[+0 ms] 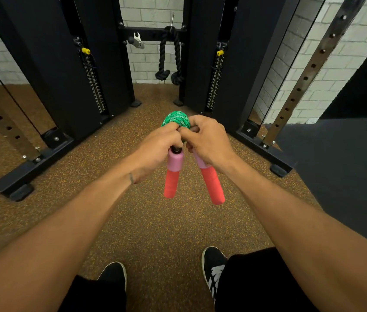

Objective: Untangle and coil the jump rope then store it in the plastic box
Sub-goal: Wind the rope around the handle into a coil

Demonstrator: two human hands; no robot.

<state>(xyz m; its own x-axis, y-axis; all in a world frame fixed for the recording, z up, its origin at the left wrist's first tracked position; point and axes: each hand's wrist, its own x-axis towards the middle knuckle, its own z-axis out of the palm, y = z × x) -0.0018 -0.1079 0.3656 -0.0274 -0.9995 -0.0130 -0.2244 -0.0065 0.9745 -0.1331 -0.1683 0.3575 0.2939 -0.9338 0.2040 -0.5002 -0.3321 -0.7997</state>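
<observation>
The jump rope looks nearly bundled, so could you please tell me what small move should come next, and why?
Probably a final tuck to lock the green rope coil. The left hand and right hand both pinch it where their fingertips meet, and the handles hang loose below, so it seems wound but not yet secured.

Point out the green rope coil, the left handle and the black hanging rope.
green rope coil (175, 119), head view, its top.
left handle (170, 183), head view, red grip.
black hanging rope (162, 57), head view, left strand.

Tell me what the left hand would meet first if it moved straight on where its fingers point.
Probably the green rope coil, directly ahead; the left hand grips it. The right hand is close beside, so depth is uncertain.
</observation>
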